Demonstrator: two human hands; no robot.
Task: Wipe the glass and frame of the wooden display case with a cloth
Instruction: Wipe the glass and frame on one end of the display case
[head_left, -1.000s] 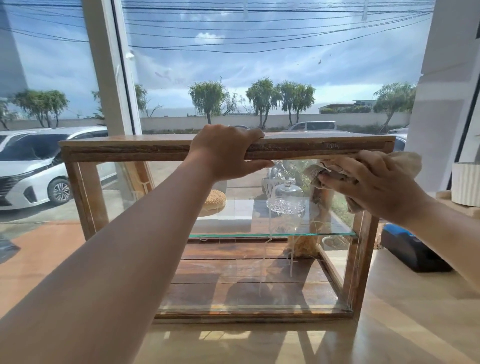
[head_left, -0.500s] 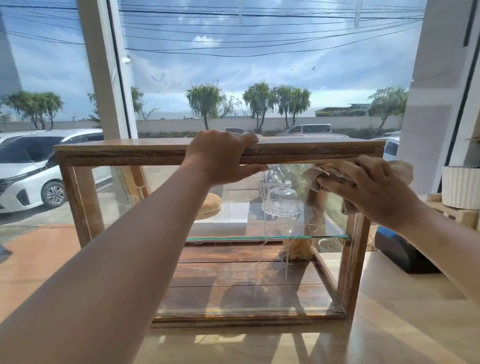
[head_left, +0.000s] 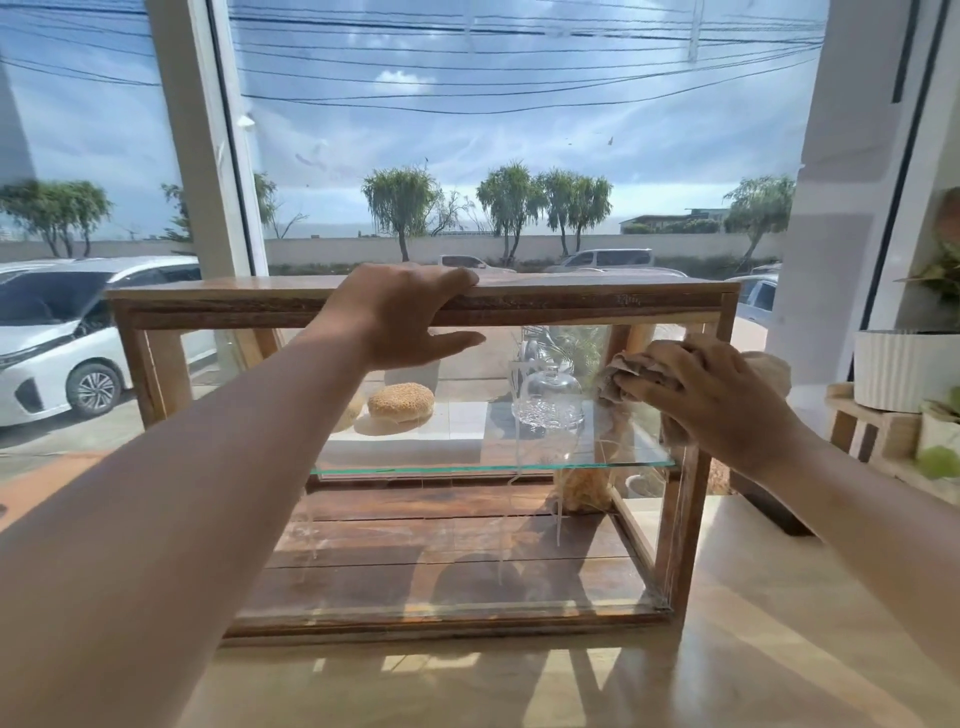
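While sunlight lay on the pale counter (head_left: 727, 675) closest to the camera, the wooden display case (head_left: 441, 626) stood on it, right in the middle of the view, with its long glass front facing the person. Two bare arms reached out to it. The left hand (head_left: 400, 317) held the top board of the case, with its fingers bent over the top and its thumb sticking out under the front edge. The right hand (head_left: 711, 400) was closed tight around a scrunched-up tan cloth (head_left: 618, 369) and pressed it on the glass front, high up near the right post. Inside the case, a glass shelf (head_left: 467, 467) ran across the middle above dark wooden boards. On the shelf sat a round seeded bun (head_left: 400, 402) and, to its right, a clear glass dome (head_left: 548, 397), just left of the cloth. Off to the right, a white ribbed pot (head_left: 904, 369) stood on a small wooden stand. Behind the case was a big window. Through it, a white car (head_left: 62, 332) was parked on the left. Farther off were a long wall, some trees (head_left: 400, 202), and wires crossing a cloudy blue sky.
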